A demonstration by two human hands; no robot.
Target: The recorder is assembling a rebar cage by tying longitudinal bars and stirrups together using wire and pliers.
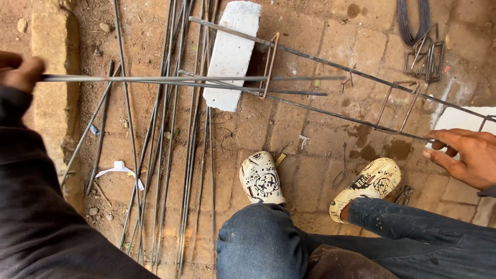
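While the head camera looked straight down, the left hand (18,70) was closed in a fist round the ends of a few thin steel rods (181,80), holding them level above the ground so that they ran off to the right. Those rods passed through a rectangular wire stirrup (268,65) that hung on a half-built rebar cage (330,88), whose long bars lay slanting from the upper middle down to the right. The near end of the cage rested on a white block (230,57); a second stirrup (398,106) sat farther along. The right hand (465,155) had its fingers loosely curled, the fingertips touching the lowest cage bar near a second white block (460,119); whether it truly gripped the bar could not be told.

More loose rods (165,170) lay side by side on the brick paving (320,150), beside the person's patterned clogs (262,178). Spare stirrups (426,59) sat in a heap at upper right, and pliers (404,195) lay by the right foot.

In my judgement, the held rods could sag or slide out of the first stirrup, since only one end was supported. The cage might also roll off its block, and the sharp rod ends were close to the feet.
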